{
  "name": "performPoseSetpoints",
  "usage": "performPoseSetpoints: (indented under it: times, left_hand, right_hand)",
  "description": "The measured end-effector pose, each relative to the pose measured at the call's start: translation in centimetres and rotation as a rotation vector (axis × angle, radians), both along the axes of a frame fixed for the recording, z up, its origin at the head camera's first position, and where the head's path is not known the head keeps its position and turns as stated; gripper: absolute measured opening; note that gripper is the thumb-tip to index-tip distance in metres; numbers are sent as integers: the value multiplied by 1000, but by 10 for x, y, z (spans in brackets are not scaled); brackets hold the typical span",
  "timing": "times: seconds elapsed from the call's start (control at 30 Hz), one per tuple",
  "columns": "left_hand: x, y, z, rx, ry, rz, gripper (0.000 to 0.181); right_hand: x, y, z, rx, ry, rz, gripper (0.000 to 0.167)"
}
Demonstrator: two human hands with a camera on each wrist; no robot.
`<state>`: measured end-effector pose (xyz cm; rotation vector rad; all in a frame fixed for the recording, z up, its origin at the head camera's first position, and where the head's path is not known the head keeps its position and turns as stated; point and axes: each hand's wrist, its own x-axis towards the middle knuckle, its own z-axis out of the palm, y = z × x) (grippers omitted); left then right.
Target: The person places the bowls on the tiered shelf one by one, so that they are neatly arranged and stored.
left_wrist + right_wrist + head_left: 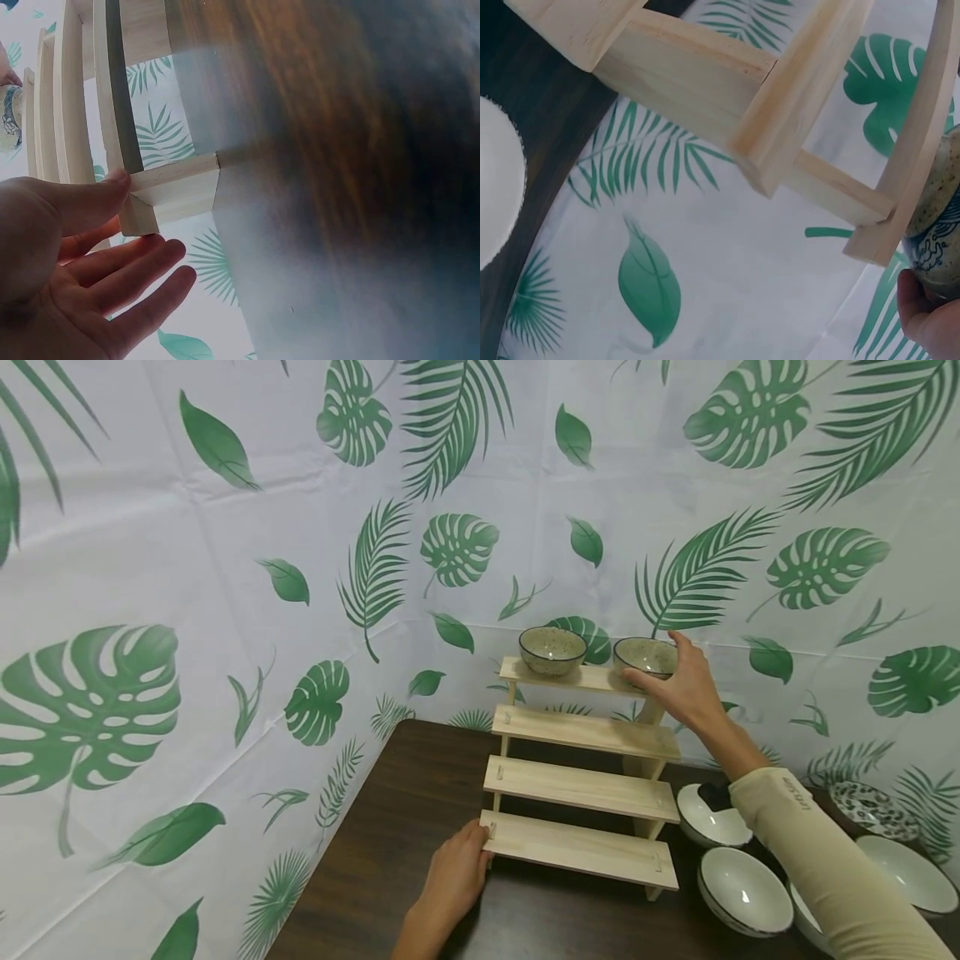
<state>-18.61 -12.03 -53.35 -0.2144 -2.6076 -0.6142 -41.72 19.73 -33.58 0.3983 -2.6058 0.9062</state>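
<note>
A pale wooden tiered stand (pixel 577 847) with several stepped shelves stands on the table. At the left end of its lowest shelf, my left hand (pixel 453 877) pinches the board; the left wrist view shows the thumb and fingers (pixel 135 274) at the shelf's corner. My right hand (pixel 686 689) grips a speckled, dark-rimmed bowl (pixel 641 656) at the right end of the top shelf, thumb in front and fingers at the far rim. A blue pattern shows on this bowl (pixel 941 225) in the right wrist view. Another speckled bowl (pixel 552 652) sits upright on the top shelf's left part.
Right of the stand are a white bowl (pixel 708 827) with a black object at its rim, a second white bowl (pixel 745 889), a pale oval dish (pixel 911 872) and a black-spotted dish (pixel 873 810). Leaf-print cloth (pixel 285 527) hangs behind the dark wooden table (pixel 375 827).
</note>
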Motion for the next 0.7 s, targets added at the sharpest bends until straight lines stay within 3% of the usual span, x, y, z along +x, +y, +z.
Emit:
performPoseSetpoints:
  times: [0.33, 0.7]
  left_hand:
    - [0, -1, 2, -2, 29, -12, 21]
    - [1, 0, 0, 4, -20, -7, 22]
  right_hand:
    - [7, 10, -2, 3, -20, 29, 118]
    - [17, 30, -11, -24, -15, 17, 117]
